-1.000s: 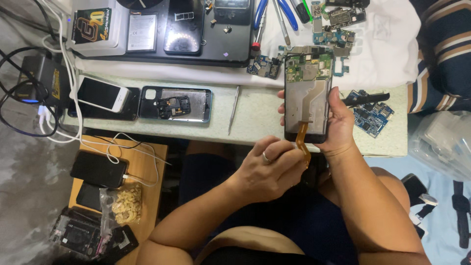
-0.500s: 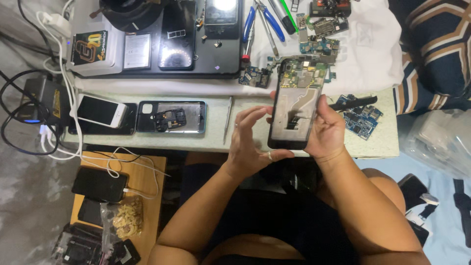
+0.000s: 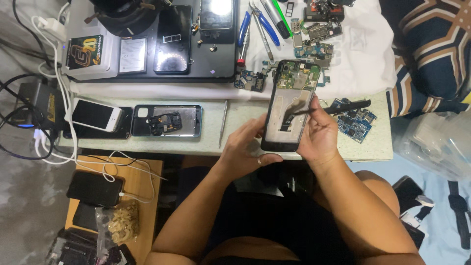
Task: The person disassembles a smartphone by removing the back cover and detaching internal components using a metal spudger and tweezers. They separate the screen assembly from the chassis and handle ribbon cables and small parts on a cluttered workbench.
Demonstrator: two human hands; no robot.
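The opened phone point(image 3: 289, 105) has a black frame, a green circuit board at its top and a pale grey inner plate. On the pale green speckled table point(image 3: 245, 130) lie a white phone point(image 3: 95, 115), blue-handled pliers point(image 3: 255, 24) and blue circuit boards point(image 3: 357, 123). The cushion point(image 3: 431, 54) is navy with tan and white stripes.

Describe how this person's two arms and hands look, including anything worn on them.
Both forearms are bare, with no sleeves, gloves or watch in view. The left hand wears a plain band ring on one finger. The right hand shows no ring or other jewellery.
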